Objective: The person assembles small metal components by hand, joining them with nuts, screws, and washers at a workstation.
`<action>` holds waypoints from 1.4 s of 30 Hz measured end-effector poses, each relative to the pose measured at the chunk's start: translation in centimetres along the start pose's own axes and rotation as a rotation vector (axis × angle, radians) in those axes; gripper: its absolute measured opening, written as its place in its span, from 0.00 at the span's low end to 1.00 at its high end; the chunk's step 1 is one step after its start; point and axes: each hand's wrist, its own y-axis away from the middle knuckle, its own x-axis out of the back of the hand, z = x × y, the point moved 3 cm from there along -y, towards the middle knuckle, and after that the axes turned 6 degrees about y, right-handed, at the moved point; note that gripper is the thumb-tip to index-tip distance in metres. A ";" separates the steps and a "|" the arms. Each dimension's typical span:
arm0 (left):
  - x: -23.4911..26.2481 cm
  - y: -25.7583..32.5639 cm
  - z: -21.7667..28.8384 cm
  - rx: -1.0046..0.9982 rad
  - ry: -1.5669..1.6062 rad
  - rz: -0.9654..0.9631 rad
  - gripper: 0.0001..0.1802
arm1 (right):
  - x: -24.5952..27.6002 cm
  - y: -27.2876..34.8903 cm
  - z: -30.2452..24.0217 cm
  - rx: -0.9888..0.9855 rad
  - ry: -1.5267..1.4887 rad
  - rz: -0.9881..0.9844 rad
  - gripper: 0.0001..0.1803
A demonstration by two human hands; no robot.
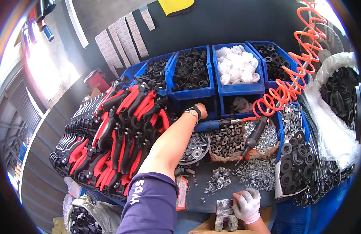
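Note:
My left arm stretches forward over the bench, and my left hand (202,111) reaches into a lower blue bin (180,105). Its fingers are hidden inside, so what they touch does not show. At the front edge, my right hand (247,205), in a white glove with a bare fingertip, is curled against a worn metal block (225,208). Anything within its fingers is hidden. Small springs and rings (218,180) lie just beyond. Near my left wrist are a blue-handled tool (207,125) and a round tray of metal washers (196,150).
Red-and-black clamps (110,136) are stacked high at left. Upper bins hold black parts (190,70) and white plastic caps (237,64). A coiled orange air hose (282,91) hangs at right above a dark power driver (255,134). Black rings (293,167) fill a box at right.

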 end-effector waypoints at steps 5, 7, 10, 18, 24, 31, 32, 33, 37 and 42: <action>-1.8 -0.6 0.4 0.031 0.099 -0.234 0.27 | 0.2 0.0 0.0 -0.002 0.006 0.011 0.15; -0.8 1.6 1.5 0.103 0.137 -0.266 0.28 | 0.1 0.0 0.1 -0.010 -0.003 0.007 0.14; -0.8 1.7 1.4 0.268 0.232 -0.256 0.27 | 0.1 -0.1 0.0 -0.012 -0.002 0.000 0.14; -3.2 -2.4 1.5 0.156 0.080 -0.291 0.26 | 0.5 0.0 -0.7 -0.035 0.016 0.017 0.16; -5.1 -5.6 0.6 0.109 -0.022 -0.341 0.25 | 0.3 -0.1 -0.4 -0.026 0.011 0.023 0.16; -7.8 -10.2 -2.1 -0.160 -0.329 -0.288 0.21 | 0.5 -0.3 -0.1 -0.005 0.013 0.020 0.16; -6.4 -7.0 2.5 -0.202 -0.308 -0.305 0.21 | 0.5 0.3 0.4 -0.062 0.057 0.009 0.16; -5.3 -5.7 1.4 -0.148 -0.261 -0.288 0.21 | 0.6 0.1 0.0 -0.037 0.037 0.021 0.16; -5.7 -6.2 -0.9 -0.010 -0.232 -0.336 0.23 | 0.6 0.0 -0.3 -0.009 0.015 0.035 0.17; -4.8 -4.9 -0.7 0.184 0.020 -0.472 0.22 | 0.8 -0.1 0.0 -0.015 0.012 0.039 0.17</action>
